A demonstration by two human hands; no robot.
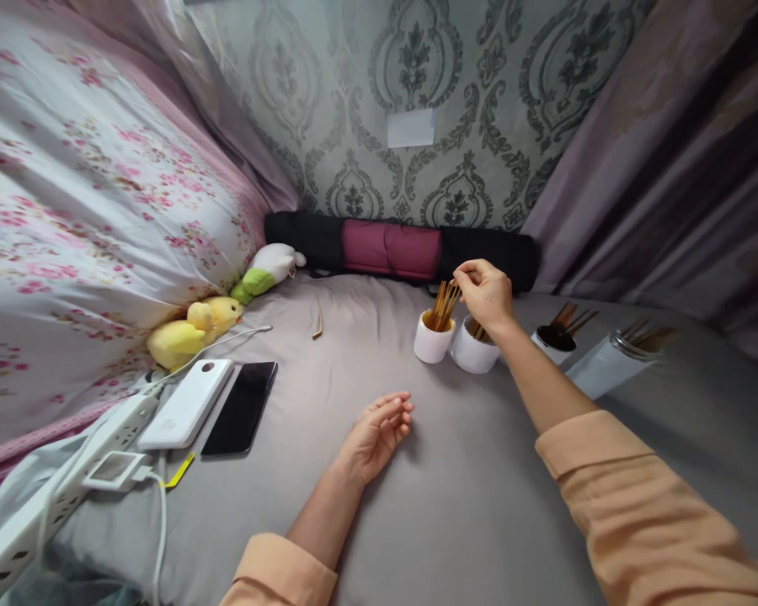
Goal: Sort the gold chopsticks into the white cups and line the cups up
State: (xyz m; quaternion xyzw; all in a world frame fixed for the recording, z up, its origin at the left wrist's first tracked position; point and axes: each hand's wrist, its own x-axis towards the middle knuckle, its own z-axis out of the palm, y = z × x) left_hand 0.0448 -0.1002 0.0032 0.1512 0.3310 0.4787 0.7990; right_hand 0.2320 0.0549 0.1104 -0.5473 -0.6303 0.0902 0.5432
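Observation:
My right hand [488, 295] reaches out over two small white cups, its fingertips pinched on the tops of the brown sticks [445, 305] that stand in the left cup [434, 338]. The second white cup [473, 350] sits just under my wrist and also holds sticks. My left hand [379, 433] rests on the grey bed sheet [366, 522], fingers loosely stretched and holding nothing. A single loose stick [318, 323] lies on the sheet to the left of the cups.
Two more containers with sticks [556, 337] [610, 362] stand at the right. A black phone [240, 407], a white power bank [187, 402], a power strip [69, 484], a yellow duck toy [193, 332] and a floral pillow [94, 219] lie at the left. A black and maroon bolster [397, 248] lines the wall.

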